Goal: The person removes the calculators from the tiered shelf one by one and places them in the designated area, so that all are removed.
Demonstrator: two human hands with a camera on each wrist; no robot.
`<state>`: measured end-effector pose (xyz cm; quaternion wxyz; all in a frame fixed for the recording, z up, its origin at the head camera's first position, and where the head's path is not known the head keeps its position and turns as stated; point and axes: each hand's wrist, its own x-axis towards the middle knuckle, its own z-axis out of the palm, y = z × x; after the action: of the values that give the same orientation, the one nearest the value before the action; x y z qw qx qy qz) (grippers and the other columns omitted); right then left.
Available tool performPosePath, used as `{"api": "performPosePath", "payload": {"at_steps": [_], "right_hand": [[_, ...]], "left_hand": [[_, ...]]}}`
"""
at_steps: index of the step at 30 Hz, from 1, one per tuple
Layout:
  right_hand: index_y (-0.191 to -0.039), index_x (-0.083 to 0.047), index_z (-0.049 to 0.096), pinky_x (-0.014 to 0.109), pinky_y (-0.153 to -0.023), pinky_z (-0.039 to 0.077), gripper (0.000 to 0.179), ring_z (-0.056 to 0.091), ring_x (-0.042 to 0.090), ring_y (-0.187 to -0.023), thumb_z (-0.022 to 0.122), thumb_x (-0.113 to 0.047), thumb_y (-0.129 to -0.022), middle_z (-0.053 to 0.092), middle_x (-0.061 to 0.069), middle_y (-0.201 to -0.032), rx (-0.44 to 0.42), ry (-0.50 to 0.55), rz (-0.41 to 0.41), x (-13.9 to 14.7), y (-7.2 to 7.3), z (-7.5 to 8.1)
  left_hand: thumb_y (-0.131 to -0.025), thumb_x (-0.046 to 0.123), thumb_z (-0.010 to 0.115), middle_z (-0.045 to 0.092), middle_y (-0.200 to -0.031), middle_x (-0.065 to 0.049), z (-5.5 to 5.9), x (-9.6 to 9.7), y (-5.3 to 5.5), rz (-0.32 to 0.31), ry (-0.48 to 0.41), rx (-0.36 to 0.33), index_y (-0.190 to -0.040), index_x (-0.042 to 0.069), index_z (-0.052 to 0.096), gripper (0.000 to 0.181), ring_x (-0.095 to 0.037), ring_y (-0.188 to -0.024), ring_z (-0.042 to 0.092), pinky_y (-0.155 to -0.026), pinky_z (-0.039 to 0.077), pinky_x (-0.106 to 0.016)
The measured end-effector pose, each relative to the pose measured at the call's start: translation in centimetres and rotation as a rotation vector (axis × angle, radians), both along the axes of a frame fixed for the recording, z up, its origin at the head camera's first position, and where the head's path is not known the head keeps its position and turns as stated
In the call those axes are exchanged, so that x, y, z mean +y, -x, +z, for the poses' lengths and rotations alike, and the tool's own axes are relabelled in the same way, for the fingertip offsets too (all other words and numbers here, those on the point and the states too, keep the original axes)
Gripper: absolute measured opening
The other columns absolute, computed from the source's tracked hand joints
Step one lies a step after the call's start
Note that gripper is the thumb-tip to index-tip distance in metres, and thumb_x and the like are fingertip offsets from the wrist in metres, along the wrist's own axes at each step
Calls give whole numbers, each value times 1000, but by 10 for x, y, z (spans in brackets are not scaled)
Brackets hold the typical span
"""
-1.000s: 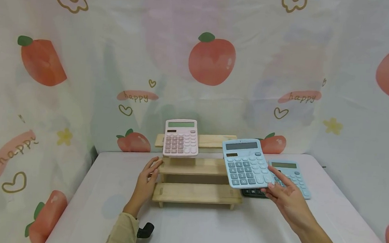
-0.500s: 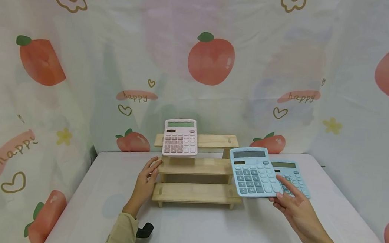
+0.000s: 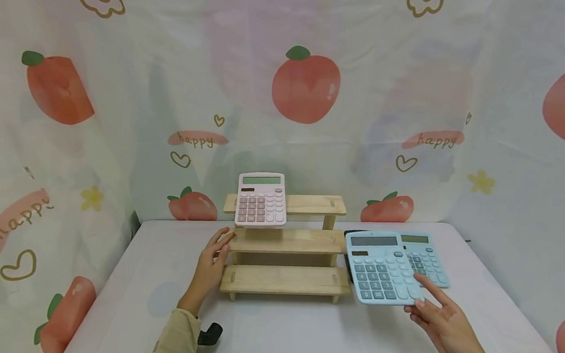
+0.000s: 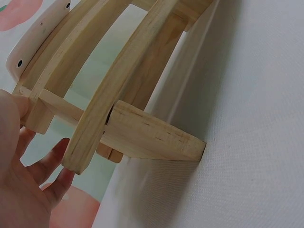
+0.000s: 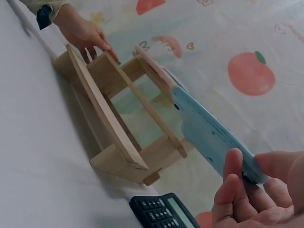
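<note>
My right hand (image 3: pixel 453 330) pinches a light blue calculator (image 3: pixel 378 271) at its lower right corner, thumb on one face and fingers on the other. It tilts, with keys facing me, just right of a three-step wooden stand (image 3: pixel 286 282). In the right wrist view the calculator (image 5: pixel 209 130) shows edge-on. My left hand (image 3: pixel 211 266) rests its fingers on the left end of the stand's middle step; in the left wrist view this hand (image 4: pixel 23 175) touches the step ends. A pink calculator (image 3: pixel 261 202) leans upright on the stand's left side.
Behind the held calculator, a second light blue calculator (image 3: pixel 430 261) lies on the white table (image 3: pixel 282 338). A black calculator (image 5: pixel 164 211) lies beside the stand, mostly hidden in the head view. A black curved object (image 3: pixel 211 334) sits by the left sleeve (image 3: pixel 177 337). Printed cloth walls surround the table.
My right hand has moved right and down toward me with the light blue calculator, away from the stand. My left hand and the pink calculator have stayed in place.
</note>
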<state>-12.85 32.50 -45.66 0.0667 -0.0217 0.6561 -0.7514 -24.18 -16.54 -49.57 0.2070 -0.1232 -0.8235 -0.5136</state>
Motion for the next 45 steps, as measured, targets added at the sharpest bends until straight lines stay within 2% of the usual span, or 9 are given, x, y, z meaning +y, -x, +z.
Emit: {"api": "performPosePath", "payload": {"at_steps": [14, 21, 30, 32, 34, 37, 39, 42, 45], "right_hand": [[-132, -49, 42, 20, -84, 57, 42, 70, 11, -92, 55, -19, -105, 72, -17, -102, -257, -127, -115, 15, -10, -27], [-108, -59, 54, 23, -80, 57, 47, 70, 11, -89, 53, -12, -105, 73, -11, -99, -266, -97, -115, 16, -14, -39], [-109, -56, 52, 24, -85, 56, 42, 71, 7, -95, 57, -15, -103, 69, -21, -102, -410, -75, -121, 21, -17, -51], [-116, -56, 52, 24, -85, 57, 44, 71, 8, -94, 60, -16, -102, 70, -18, -102, -434, -79, -134, 22, -18, -54], [-140, -54, 41, 25, -84, 57, 57, 72, 8, -94, 63, -19, -101, 70, -15, -103, -447, -95, -130, 23, -18, -56], [-163, -31, 17, 25, -82, 57, 79, 72, 9, -92, 64, -21, -100, 71, -11, -103, -477, -136, -144, 22, -19, -59], [-165, -19, 7, 25, -81, 57, 85, 72, 9, -91, 63, -21, -101, 72, -9, -102, -481, -147, -143, 21, -20, -60], [-163, -29, 12, 25, -81, 57, 78, 71, 8, -89, 59, -18, -103, 73, -8, -98, -486, -150, -147, 21, -22, -63], [-164, -25, 12, 25, -80, 57, 77, 71, 9, -89, 58, -17, -103, 74, -6, -98, -485, -158, -137, 22, -22, -63]], "left_hand": [[-107, 18, 50, 46, -157, -13, -3, -4, -1, -32, -30, -38, -141, 7, 59, 37, -35, -142, 48, -91, 50, -30], [-107, 18, 49, 46, -157, -12, -3, -4, 1, -18, -22, -46, -142, 7, 59, 38, -33, -142, 47, -92, 50, -30], [-108, 18, 49, 45, -158, -12, -4, -4, 1, -25, -22, -50, -142, 7, 59, 38, -34, -144, 46, -93, 49, -30], [-108, 18, 49, 45, -158, -13, -4, -4, 0, -22, -21, -47, -142, 7, 59, 38, -34, -143, 46, -93, 49, -30], [-107, 18, 49, 45, -158, -13, -4, -4, 0, -19, -18, -45, -142, 7, 59, 38, -34, -143, 46, -93, 50, -30], [-107, 18, 49, 46, -157, -12, -4, -4, 0, -16, -18, -45, -142, 7, 59, 37, -33, -143, 47, -93, 49, -29], [-107, 17, 49, 46, -157, -13, -3, -4, 0, -16, -18, -42, -141, 7, 60, 37, -33, -143, 47, -92, 49, -29], [-107, 17, 49, 46, -157, -12, -4, -4, 1, -16, -17, -42, -141, 7, 60, 37, -33, -143, 47, -92, 50, -29], [-107, 17, 49, 46, -157, -13, -4, -4, 1, -17, -17, -37, -141, 6, 60, 37, -34, -142, 47, -92, 50, -31]]}}
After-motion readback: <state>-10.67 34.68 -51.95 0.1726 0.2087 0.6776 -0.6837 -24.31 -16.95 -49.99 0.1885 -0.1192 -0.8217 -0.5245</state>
